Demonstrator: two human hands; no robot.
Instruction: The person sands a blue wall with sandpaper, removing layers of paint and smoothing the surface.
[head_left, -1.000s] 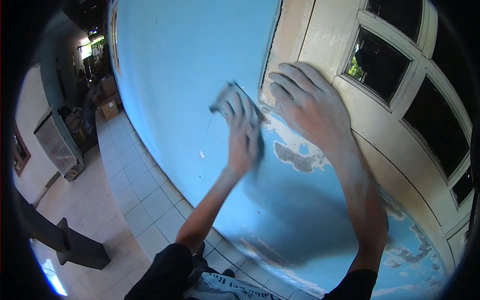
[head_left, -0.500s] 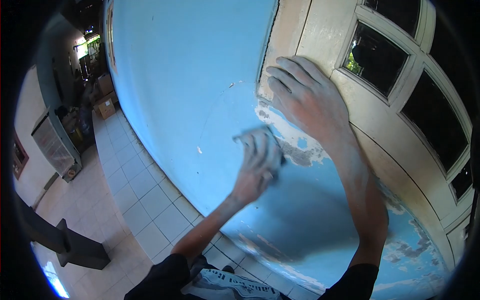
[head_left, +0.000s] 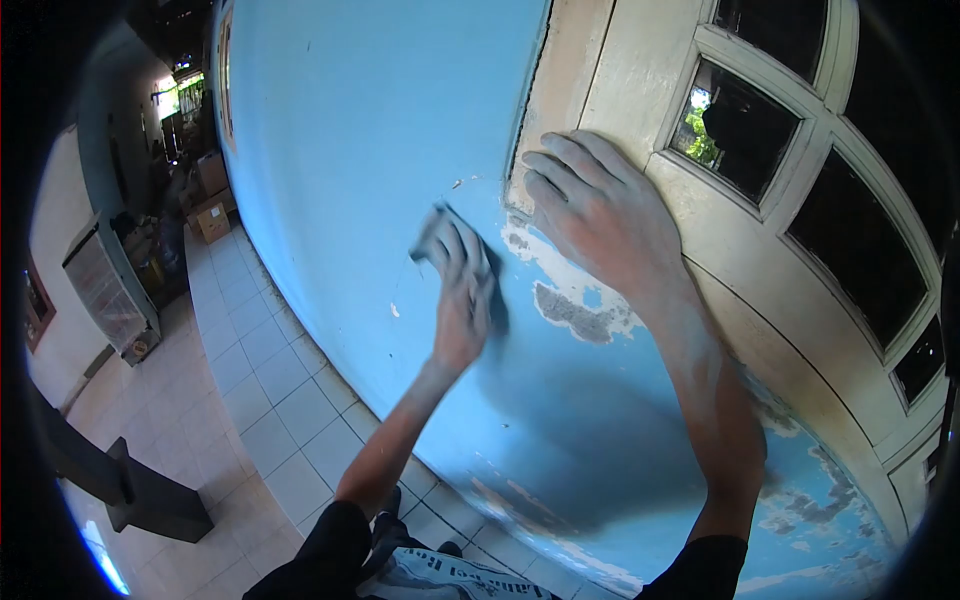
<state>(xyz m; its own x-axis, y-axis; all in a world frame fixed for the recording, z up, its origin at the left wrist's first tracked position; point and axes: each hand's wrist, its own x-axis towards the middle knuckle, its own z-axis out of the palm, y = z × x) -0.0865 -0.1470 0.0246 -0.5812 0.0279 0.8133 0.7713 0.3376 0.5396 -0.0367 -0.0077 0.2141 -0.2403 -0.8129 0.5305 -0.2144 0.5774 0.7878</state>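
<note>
My left hand is dusty and presses a dark grey piece of sandpaper against the blue wall. The sheet's edge shows past the fingertips; the rest is hidden under the hand. Just to the right, a patch of peeled paint bares white and grey plaster. My right hand, also coated in pale dust, lies flat with fingers extended on the cream wooden door frame, near where it meets the wall.
A cream door with glass panes stands on the right. White floor tiles run along the wall's foot. A cardboard box sits far back on the left, and a dark post is at lower left. More peeling paint marks the lower wall.
My left hand has moved up and to the left across the wall with the sandpaper, away from the peeled patch. My right hand stays on the door frame.
</note>
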